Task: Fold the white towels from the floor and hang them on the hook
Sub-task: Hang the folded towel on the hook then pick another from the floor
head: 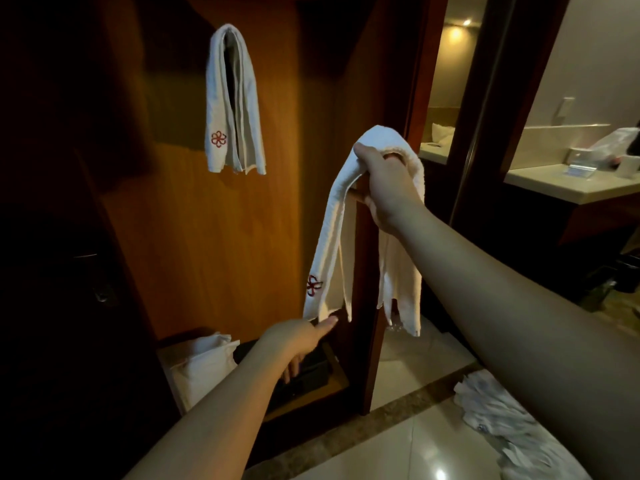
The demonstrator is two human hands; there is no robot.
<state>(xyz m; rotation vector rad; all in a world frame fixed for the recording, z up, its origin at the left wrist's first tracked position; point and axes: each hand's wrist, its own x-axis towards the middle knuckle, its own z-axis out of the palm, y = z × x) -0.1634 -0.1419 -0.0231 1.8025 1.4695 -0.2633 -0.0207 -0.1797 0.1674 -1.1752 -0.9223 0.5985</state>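
- Two bare arms reached out from the bottom of the view, over a shiny tiled floor (426, 455).
- The right hand (388, 181) was held up high. Its fingers were curled round the top fold of a white towel (334, 237), which hung down on both sides of the hand. A red flower mark showed near its lower left end.
- The left hand (301, 341) was low down, with its fingers loose and straight. Its thumb tip just touched the bottom edge of that towel.
- A second folded towel (233, 102) hung high up against the brown wooden wall (214, 237), well apart from both hands. The hook itself could not be seen under it.
- More white towels (502, 417) lay in a heap on the floor at the lower right, under the right arm.
- Below the left hand, a low shelf held a white bag (201, 365) and something dark.
- Far off to the right was a pale counter (568, 185) in a lit room.
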